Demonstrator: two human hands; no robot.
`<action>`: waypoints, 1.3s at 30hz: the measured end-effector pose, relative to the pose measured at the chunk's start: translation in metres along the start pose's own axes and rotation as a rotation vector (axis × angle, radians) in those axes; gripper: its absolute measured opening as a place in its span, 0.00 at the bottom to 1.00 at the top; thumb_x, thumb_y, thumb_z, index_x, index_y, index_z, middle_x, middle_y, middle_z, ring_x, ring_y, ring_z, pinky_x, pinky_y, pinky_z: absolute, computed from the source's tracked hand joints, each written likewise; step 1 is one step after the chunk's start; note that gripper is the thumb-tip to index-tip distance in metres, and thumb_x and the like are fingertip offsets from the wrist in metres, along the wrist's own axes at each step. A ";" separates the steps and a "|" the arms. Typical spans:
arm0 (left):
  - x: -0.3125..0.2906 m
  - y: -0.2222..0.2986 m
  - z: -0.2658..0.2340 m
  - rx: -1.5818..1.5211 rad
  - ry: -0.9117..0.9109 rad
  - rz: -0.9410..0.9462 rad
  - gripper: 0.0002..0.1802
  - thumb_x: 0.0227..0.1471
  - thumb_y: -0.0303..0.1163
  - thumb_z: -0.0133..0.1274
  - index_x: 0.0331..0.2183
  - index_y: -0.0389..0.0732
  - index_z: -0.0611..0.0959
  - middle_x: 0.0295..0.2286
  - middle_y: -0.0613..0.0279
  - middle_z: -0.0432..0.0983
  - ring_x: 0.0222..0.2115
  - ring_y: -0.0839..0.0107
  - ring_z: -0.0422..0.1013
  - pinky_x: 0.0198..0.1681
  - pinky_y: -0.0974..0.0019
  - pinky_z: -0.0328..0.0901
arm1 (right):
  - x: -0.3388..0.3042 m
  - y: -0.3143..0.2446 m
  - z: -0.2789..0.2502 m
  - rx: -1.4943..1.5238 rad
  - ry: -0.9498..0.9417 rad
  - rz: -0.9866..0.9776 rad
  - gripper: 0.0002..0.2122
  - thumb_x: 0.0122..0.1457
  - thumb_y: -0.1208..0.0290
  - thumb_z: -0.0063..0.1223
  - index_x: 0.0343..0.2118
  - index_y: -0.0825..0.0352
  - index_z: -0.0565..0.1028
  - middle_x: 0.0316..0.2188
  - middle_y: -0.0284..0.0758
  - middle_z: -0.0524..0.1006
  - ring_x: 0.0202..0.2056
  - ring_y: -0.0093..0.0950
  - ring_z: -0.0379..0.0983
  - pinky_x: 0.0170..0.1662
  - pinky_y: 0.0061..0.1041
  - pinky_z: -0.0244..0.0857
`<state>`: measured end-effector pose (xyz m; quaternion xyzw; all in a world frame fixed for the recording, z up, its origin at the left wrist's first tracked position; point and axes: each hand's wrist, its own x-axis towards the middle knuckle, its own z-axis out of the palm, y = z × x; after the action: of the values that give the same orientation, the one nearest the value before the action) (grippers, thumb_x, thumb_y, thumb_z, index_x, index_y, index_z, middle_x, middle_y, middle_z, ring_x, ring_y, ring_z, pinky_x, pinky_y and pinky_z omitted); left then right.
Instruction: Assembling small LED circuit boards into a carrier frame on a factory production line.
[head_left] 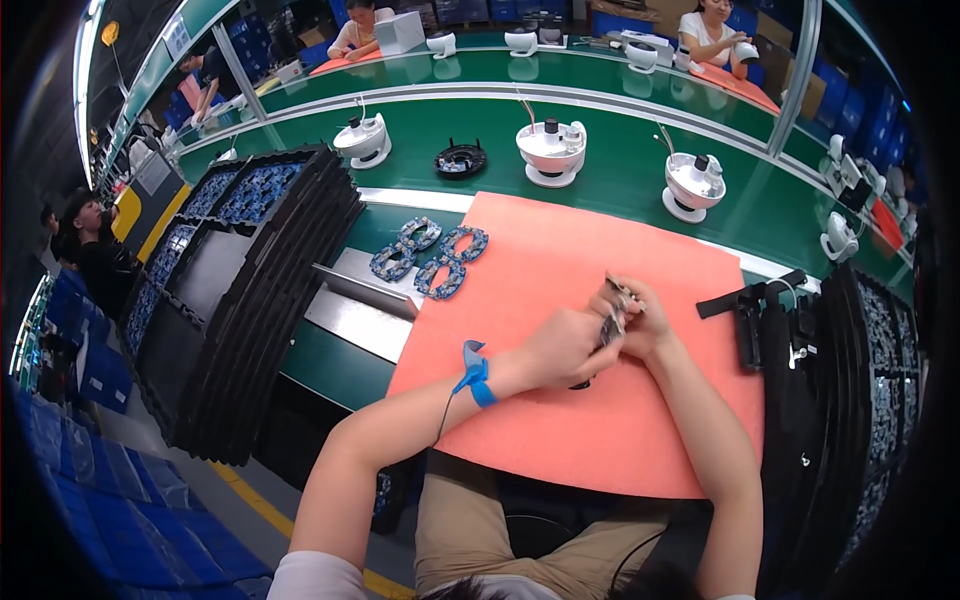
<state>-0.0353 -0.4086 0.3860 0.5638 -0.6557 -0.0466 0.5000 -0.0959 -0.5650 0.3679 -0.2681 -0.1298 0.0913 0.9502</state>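
Over the middle of an orange-pink mat (530, 240), my two hands meet. My left hand (565, 348), with a blue wrist strap (480, 385) and cord at its wrist, pinches a small dark-and-silver part (614, 318). My right hand (645, 318) is closed around the same part from the other side. Fingers and motion blur hide its exact kind. A bit of something black (581, 385) shows under my left hand. At the mat's far left corner lie blue figure-eight-shaped circuit boards, one pair (405, 250) beside another (452, 262).
A tall stack of black trays (270, 290) with blue boards stands left; more trays (880, 390) stand right. Round white housings (552, 155) with wires and a black ring-shaped part (460, 160) sit on the green conveyor (620, 185). A black device (748, 330) borders the mat. People work beyond.
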 end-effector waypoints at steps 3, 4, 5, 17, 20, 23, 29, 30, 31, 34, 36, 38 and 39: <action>0.000 -0.001 0.002 -0.041 -0.053 0.023 0.09 0.53 0.29 0.47 0.24 0.34 0.71 0.19 0.52 0.68 0.18 0.56 0.67 0.22 0.61 0.61 | -0.002 0.002 0.015 -0.060 0.128 -0.046 0.20 0.63 0.63 0.36 0.12 0.59 0.57 0.12 0.25 0.56 0.16 0.16 0.48 0.21 0.17 0.49; -0.004 -0.004 0.000 -0.073 -0.044 -0.039 0.09 0.53 0.29 0.47 0.24 0.34 0.71 0.19 0.52 0.68 0.18 0.56 0.67 0.23 0.61 0.61 | 0.005 0.007 0.017 -0.051 0.192 -0.093 0.20 0.63 0.62 0.37 0.12 0.59 0.57 0.12 0.25 0.57 0.16 0.16 0.50 0.22 0.17 0.50; -0.008 -0.008 -0.001 -0.106 -0.034 -0.099 0.10 0.53 0.29 0.47 0.24 0.33 0.70 0.19 0.52 0.68 0.18 0.56 0.66 0.24 0.62 0.61 | 0.013 0.011 0.020 -0.145 0.341 -0.156 0.20 0.63 0.59 0.36 0.14 0.59 0.58 0.13 0.25 0.57 0.17 0.18 0.51 0.22 0.16 0.51; 0.005 -0.025 -0.015 -0.350 -0.123 -0.647 0.21 0.56 0.41 0.46 0.21 0.34 0.78 0.17 0.64 0.73 0.21 0.77 0.70 0.25 0.73 0.63 | 0.014 0.022 0.028 -0.821 0.755 -0.306 0.07 0.57 0.68 0.51 0.32 0.63 0.67 0.22 0.25 0.67 0.25 0.14 0.63 0.26 0.15 0.58; 0.003 -0.031 -0.017 -0.288 -0.120 -0.642 0.16 0.54 0.40 0.50 0.28 0.34 0.78 0.22 0.65 0.74 0.24 0.78 0.70 0.26 0.73 0.64 | 0.020 0.028 0.025 -0.839 0.750 -0.413 0.07 0.56 0.71 0.52 0.34 0.64 0.67 0.25 0.26 0.68 0.26 0.14 0.64 0.27 0.14 0.59; 0.000 -0.041 -0.015 -0.324 0.067 -0.558 0.17 0.51 0.42 0.53 0.35 0.36 0.76 0.23 0.61 0.74 0.23 0.75 0.70 0.25 0.71 0.64 | 0.018 0.027 0.024 -0.814 0.739 -0.465 0.07 0.56 0.73 0.50 0.36 0.65 0.67 0.27 0.26 0.69 0.29 0.15 0.65 0.30 0.14 0.61; 0.009 -0.039 -0.055 -0.491 0.003 -0.580 0.15 0.57 0.37 0.48 0.42 0.39 0.73 0.26 0.69 0.70 0.21 0.85 0.63 0.23 0.79 0.59 | 0.019 0.029 0.034 -0.993 0.664 -0.343 0.11 0.54 0.75 0.46 0.42 0.66 0.67 0.27 0.28 0.69 0.26 0.14 0.66 0.27 0.15 0.61; 0.009 -0.040 -0.056 -0.441 -0.053 -0.540 0.13 0.57 0.37 0.47 0.40 0.39 0.74 0.26 0.69 0.70 0.21 0.85 0.63 0.22 0.79 0.58 | 0.019 0.029 0.038 -0.988 0.661 -0.275 0.12 0.55 0.74 0.45 0.43 0.66 0.66 0.26 0.28 0.69 0.23 0.15 0.66 0.23 0.15 0.60; 0.009 -0.041 -0.052 -0.360 0.005 -0.478 0.12 0.58 0.37 0.45 0.37 0.38 0.76 0.25 0.71 0.69 0.21 0.87 0.63 0.22 0.79 0.58 | 0.018 0.028 0.040 -0.981 0.660 -0.207 0.12 0.55 0.74 0.45 0.44 0.66 0.66 0.25 0.29 0.69 0.19 0.16 0.65 0.19 0.15 0.59; 0.008 -0.035 -0.053 -0.355 0.046 -0.450 0.12 0.59 0.37 0.44 0.35 0.38 0.75 0.24 0.71 0.68 0.23 0.86 0.63 0.24 0.79 0.59 | 0.019 0.024 0.041 -1.029 0.704 -0.155 0.12 0.55 0.73 0.47 0.43 0.66 0.64 0.22 0.29 0.69 0.13 0.17 0.63 0.15 0.17 0.57; 0.009 -0.035 -0.053 -0.334 0.040 -0.444 0.13 0.59 0.38 0.44 0.34 0.38 0.74 0.24 0.71 0.68 0.24 0.86 0.63 0.25 0.78 0.59 | 0.017 0.025 0.041 -1.092 0.694 -0.128 0.12 0.55 0.73 0.48 0.41 0.65 0.64 0.20 0.29 0.69 0.13 0.17 0.63 0.14 0.17 0.56; 0.009 -0.037 -0.050 -0.285 0.036 -0.479 0.14 0.60 0.39 0.43 0.32 0.37 0.74 0.24 0.71 0.68 0.25 0.85 0.63 0.27 0.77 0.59 | 0.018 0.026 0.045 -1.218 0.651 -0.119 0.12 0.54 0.71 0.51 0.38 0.65 0.63 0.19 0.29 0.69 0.11 0.18 0.63 0.14 0.18 0.56; 0.004 -0.039 -0.044 -0.259 0.032 -0.522 0.15 0.60 0.40 0.42 0.31 0.37 0.74 0.24 0.70 0.68 0.25 0.84 0.62 0.28 0.76 0.59 | 0.017 0.029 0.049 -1.275 0.622 -0.136 0.12 0.54 0.70 0.52 0.37 0.65 0.62 0.19 0.29 0.69 0.11 0.18 0.63 0.13 0.18 0.56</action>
<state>0.0236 -0.4042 0.3856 0.6456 -0.4687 -0.2482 0.5495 -0.0972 -0.5121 0.3961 -0.7766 0.1028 -0.1427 0.6050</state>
